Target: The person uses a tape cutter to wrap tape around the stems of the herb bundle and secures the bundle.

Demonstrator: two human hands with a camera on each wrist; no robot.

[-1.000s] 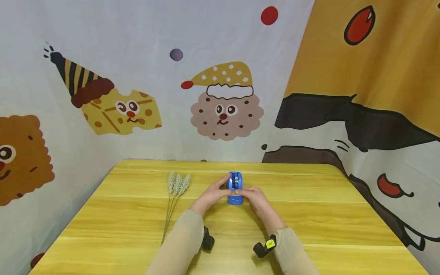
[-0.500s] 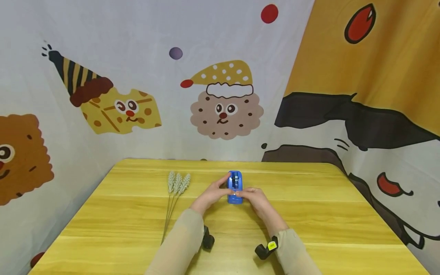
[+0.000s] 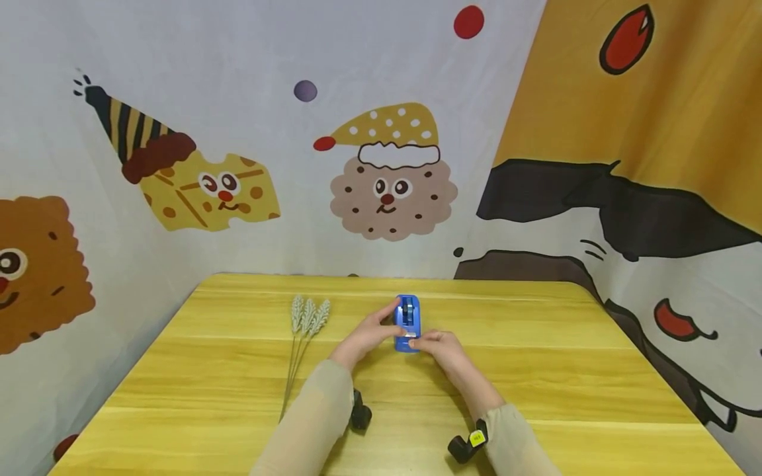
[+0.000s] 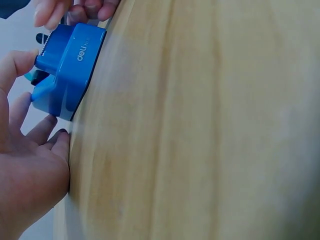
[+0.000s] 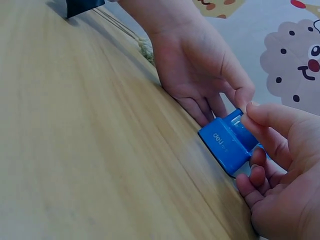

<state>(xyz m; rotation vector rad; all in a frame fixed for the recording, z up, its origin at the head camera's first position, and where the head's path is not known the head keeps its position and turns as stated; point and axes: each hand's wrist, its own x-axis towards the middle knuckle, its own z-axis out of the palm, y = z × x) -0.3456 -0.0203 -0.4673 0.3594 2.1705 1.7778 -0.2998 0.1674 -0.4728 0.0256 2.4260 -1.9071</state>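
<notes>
A blue tape dispenser (image 3: pixel 402 346) sits on the table in the middle of the head view, its cutter end toward me. My left hand (image 3: pixel 364 338) holds it from the left, with the thumb by the serrated cutter and other fingers along the side. At the cutter end my right hand (image 3: pixel 448 350) pinches with thumb and index finger the end of clear tape (image 3: pixel 410 334), mostly hidden by the fingertips. In the left wrist view the dispenser (image 4: pixel 80 60) shows its lettered front. The right wrist view has the right thumb and index fingertips together just above the dispenser (image 5: pixel 222 142).
Several pale grey-green wheat-like stems (image 3: pixel 306 320) lie on the wooden table (image 3: pixel 524 370), left of the left hand. Behind the table hangs a cloth (image 3: pixel 256 79) with cartoon prints. Black wrist cameras sit at both sleeves.
My right hand has drawn slightly toward me, its fingertips moving from beside the left thumb to the dispenser's near end. The left hand and the dispenser stay in place.
</notes>
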